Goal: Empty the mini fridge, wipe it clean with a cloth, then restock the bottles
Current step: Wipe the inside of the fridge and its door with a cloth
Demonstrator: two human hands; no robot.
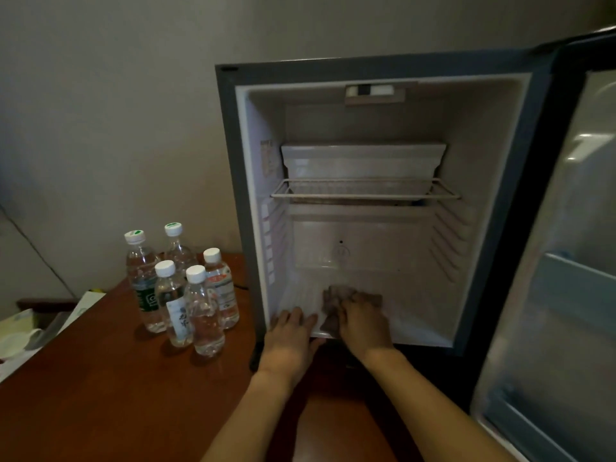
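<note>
The mini fridge (233, 181) stands on a wooden table with its door (566, 261) swung open to the right. Nothing stands inside it; a wire shelf (365, 195) crosses the middle. A brown cloth (333, 296) lies on the fridge floor. My right hand (361, 325) presses on the cloth, fingers pointing inward. My left hand (290, 338) rests flat on the front edge of the fridge floor, beside the cloth. Several clear water bottles (186, 288) with white caps stand upright in a cluster on the table, left of the fridge.
The wooden table (100, 395) stretches left and toward me. Papers and a white object (20, 338) lie beyond its left edge. A white plastic box (363, 165) sits at the back above the wire shelf. A wall stands behind the table.
</note>
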